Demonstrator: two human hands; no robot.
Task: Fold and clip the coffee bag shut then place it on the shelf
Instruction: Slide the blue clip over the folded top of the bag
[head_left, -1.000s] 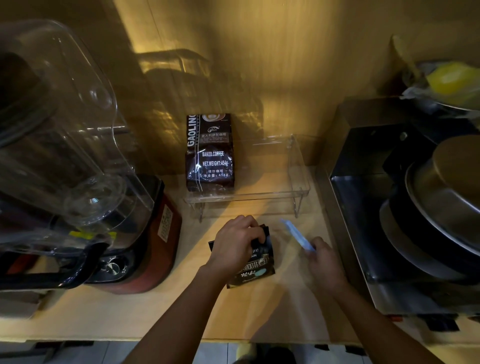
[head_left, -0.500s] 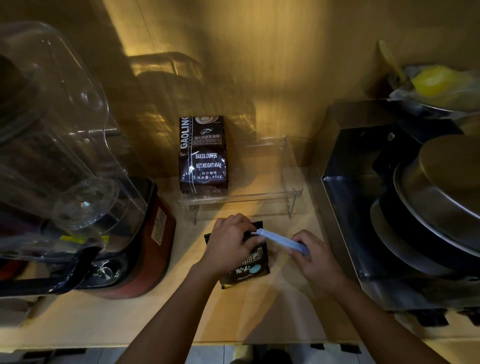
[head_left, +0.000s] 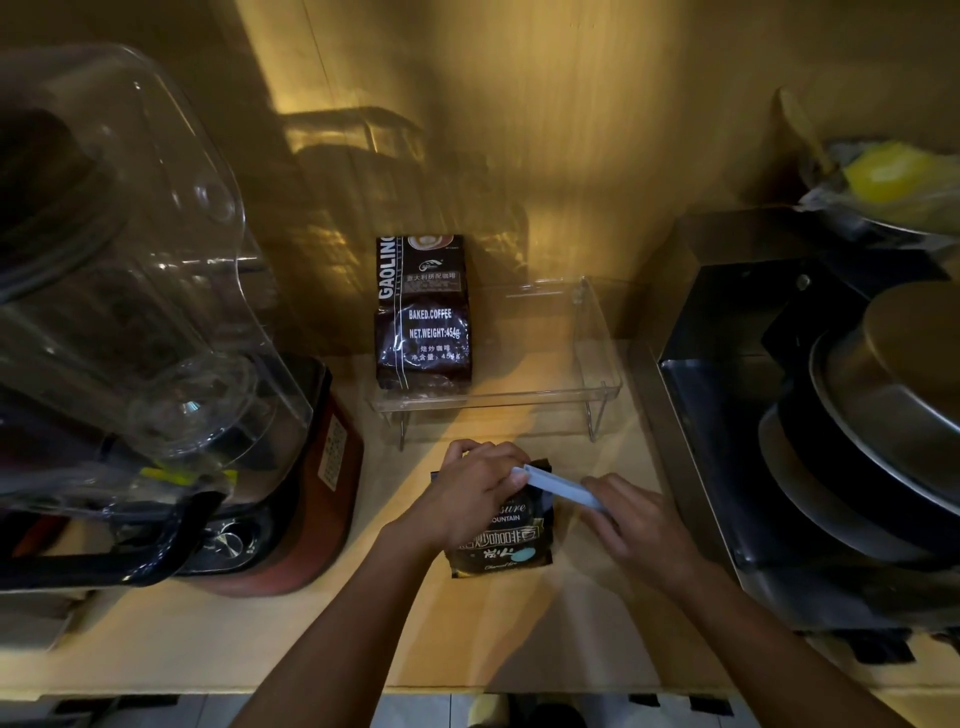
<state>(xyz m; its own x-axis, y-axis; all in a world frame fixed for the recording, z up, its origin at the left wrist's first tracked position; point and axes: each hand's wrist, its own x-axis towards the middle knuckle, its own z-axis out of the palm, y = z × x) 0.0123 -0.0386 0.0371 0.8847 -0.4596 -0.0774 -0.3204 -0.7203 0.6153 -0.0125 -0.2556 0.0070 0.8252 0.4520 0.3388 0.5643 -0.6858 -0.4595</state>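
Clip (head_left: 563, 488) now nearer the bag (head_left: 506, 540) top, gripped by right hand (head_left: 631, 525); left hand (head_left: 467, 499) clasping bag

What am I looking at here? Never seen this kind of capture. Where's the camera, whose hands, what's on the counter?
There is no robot. A person wears one wide-angle camera on the head, looking forward and down, so the two arms entering from the bottom are their own.

The left hand presses down on the top of a small dark coffee bag lying on the wooden counter. The right hand holds a pale blue clip laid across the bag's upper edge; whether it is clamped yet cannot be told.

Behind them stands a clear shelf on thin legs, with a larger coffee bag upright on its left part. To the left is a blender with a clear jug on a red base. To the right, a steel tray holds stacked pans.
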